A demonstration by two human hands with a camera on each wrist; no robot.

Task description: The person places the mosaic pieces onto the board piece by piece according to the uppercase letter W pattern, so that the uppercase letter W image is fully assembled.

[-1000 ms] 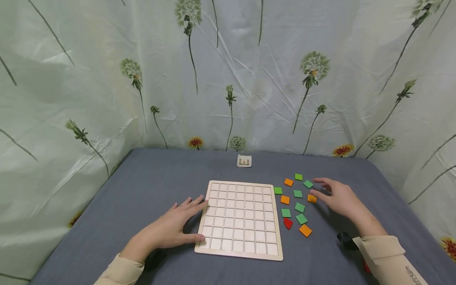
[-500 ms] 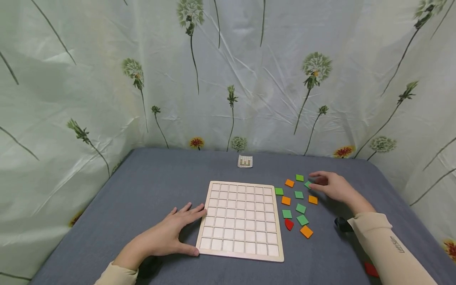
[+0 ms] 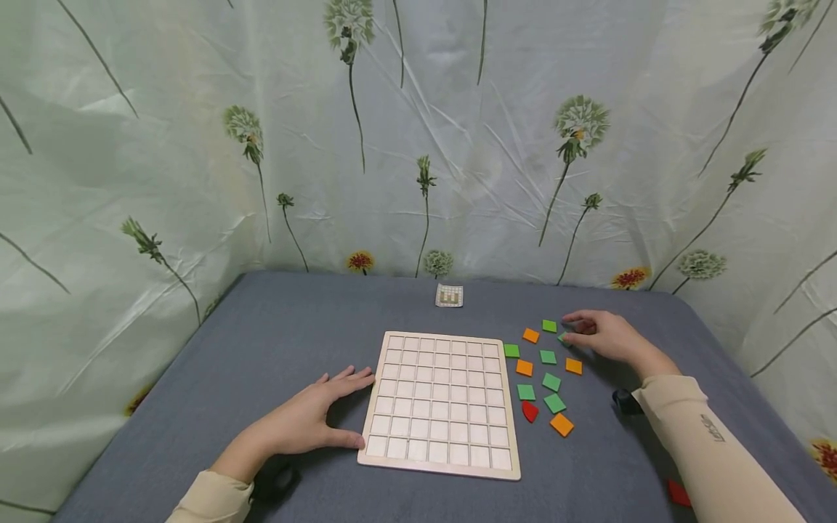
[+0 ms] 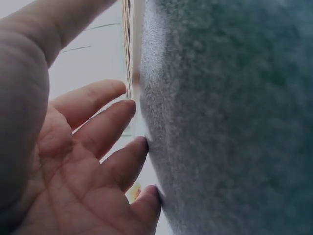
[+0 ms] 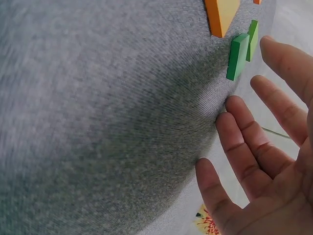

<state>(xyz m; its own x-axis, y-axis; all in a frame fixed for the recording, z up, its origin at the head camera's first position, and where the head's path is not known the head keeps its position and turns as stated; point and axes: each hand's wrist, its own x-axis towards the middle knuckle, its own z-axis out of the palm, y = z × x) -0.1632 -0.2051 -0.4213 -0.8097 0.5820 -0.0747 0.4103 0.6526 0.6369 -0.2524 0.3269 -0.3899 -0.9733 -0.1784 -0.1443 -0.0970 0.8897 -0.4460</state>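
left sleeve: we see a pale cuff (image 3: 212, 497) behind the left hand (image 3: 307, 414).
left hand: we find its fingers spread, fingertips and thumb tip along the board's near-left edge; we cannot tell how firmly they press.
gridded board (image 3: 441, 403): we see it flat on the grey cloth (image 3: 294, 327), just right of the left hand and well to the left of the right hand (image 3: 611, 335).
printed card (image 3: 449, 296): we note it beyond the board, ahead of the left hand and off to the right.
red piece (image 3: 530, 412): we place it between the hands, nearer us than the right hand, touching or close to a green tile (image 3: 526, 392).
loose tiles: we find orange and green squares scattered between the board and the right hand, an orange tile (image 3: 561, 425) nearest us.
dark green tile (image 5: 238, 56): we see it on the cloth at the right thumb, partly hidden from above.
right hand: we see its fingers loosely parted, pinching nothing; whether the thumb touches the tile we cannot tell.
second red piece (image 3: 678, 493): we note it beside the right sleeve (image 3: 713, 450), behind the right hand.
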